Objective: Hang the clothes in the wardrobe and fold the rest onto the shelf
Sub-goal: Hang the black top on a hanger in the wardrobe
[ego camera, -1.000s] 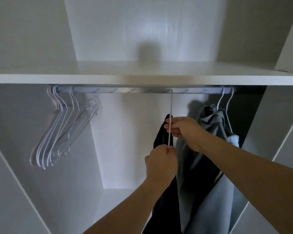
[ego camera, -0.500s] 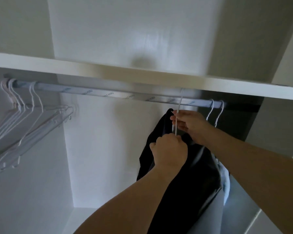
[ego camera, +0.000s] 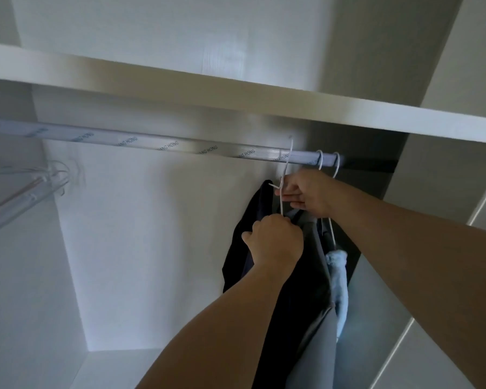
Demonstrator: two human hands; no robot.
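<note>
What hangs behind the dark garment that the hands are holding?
Behind the dark garment hang a grey garment and a pale blue fluffy item, on white wire hangers. Their upper parts are covered by the hands.

You are looking into soft, dim daylight that brightens the back panel (ego camera: 157,248), while the right corner sinks into shadow. The empty hangers (ego camera: 26,197) at left smear with blur, and the shelf (ego camera: 236,88) edge bows from wide-angle distortion.

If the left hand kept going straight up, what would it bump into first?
Probably the right hand, which sits just above the left hand on the white hanger. Past that comes the rail. Depth is hard to judge.
</note>
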